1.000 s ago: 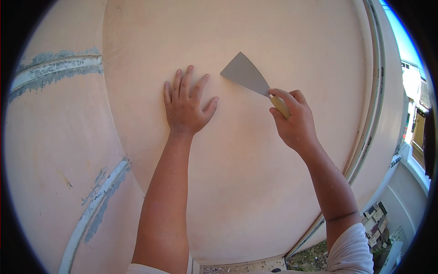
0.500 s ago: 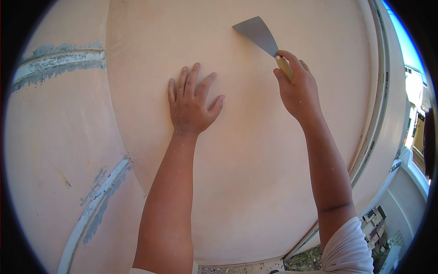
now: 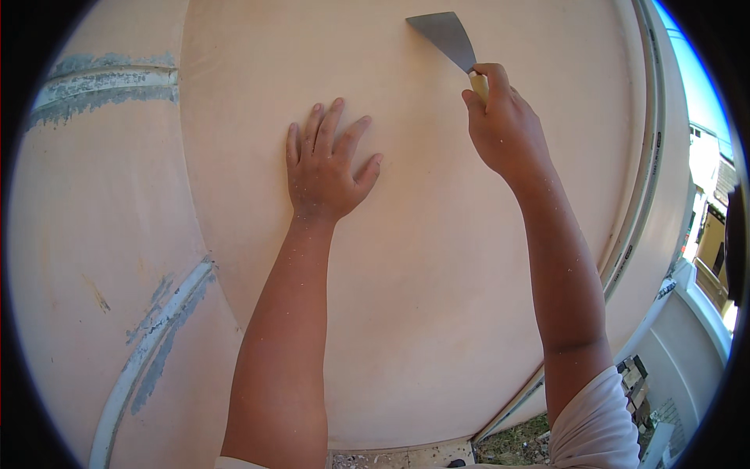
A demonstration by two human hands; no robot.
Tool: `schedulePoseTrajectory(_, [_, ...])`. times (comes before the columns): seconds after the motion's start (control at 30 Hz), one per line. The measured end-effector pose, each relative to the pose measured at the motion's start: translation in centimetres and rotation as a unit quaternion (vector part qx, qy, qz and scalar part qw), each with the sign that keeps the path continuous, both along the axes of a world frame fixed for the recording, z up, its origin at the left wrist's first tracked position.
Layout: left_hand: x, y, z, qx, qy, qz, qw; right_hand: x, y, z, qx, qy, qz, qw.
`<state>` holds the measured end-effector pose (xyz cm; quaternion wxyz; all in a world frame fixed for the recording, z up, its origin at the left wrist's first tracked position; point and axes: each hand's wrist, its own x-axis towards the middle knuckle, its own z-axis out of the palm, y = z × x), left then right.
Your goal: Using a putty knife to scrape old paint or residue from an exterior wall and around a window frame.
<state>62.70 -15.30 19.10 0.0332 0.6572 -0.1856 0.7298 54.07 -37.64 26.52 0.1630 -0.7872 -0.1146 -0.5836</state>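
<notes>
My right hand (image 3: 508, 129) is closed round the pale wooden handle of a putty knife (image 3: 449, 39). Its wide grey metal blade points up and to the left, over the upper part of a peach-coloured wall (image 3: 422, 273). Whether the blade's edge touches the wall I cannot tell. Left of it, my left hand (image 3: 324, 172) lies against the wall with its fingers spread and nothing in them.
Two grey-patched white strips (image 3: 117, 82) cross the wall on the left. A long pipe-like trim (image 3: 652, 141) runs down the right side. Beyond stand a pale low wall (image 3: 687, 352) and a stack of blocks (image 3: 634, 383). Grass (image 3: 516, 444) shows at the bottom.
My right hand has moved up a little with the putty knife, whose blade has turned slightly. My left hand stays spread on the wall while the view has shifted a bit.
</notes>
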Motion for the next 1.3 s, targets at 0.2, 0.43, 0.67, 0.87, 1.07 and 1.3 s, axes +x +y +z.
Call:
schedulePoseTrajectory(0.2, [0.1, 0.0, -0.3, -0.002, 0.001, -0.010, 1.000, -1.8, -4.1, -3.4, 0.055, 0.060, -0.014, 0.997])
schedulePoseTrajectory(0.43, [-0.6, -0.4, 0.1, 0.014, 0.003, -0.013, 1.000, -3.3, -12.8, -6.9, 0.091, 0.042, -0.033, 0.994])
schedulePoseTrajectory(0.67, [0.2, -0.1, -0.1, 0.024, -0.002, 0.040, 0.999, -3.9, -14.9, -11.1, 0.084, 0.097, -0.055, 0.990])
schedulePoseTrajectory(0.87, [0.1, -0.1, 0.2, 0.062, -0.021, 0.082, 0.994, -6.3, -19.9, -11.9, 0.112, 0.123, -0.062, 0.984])
schedulePoseTrajectory(1.07, [-0.6, -0.9, 3.7, 0.148, -0.072, 0.119, 0.979, -7.2, -26.9, -11.3, 0.130, 0.119, -0.006, 0.984])
schedulePoseTrajectory(1.3, [-3.9, -17.9, 14.6, 0.209, -0.138, 0.010, 0.968, -6.2, -32.9, -11.5, 0.130, 0.120, 0.009, 0.984])
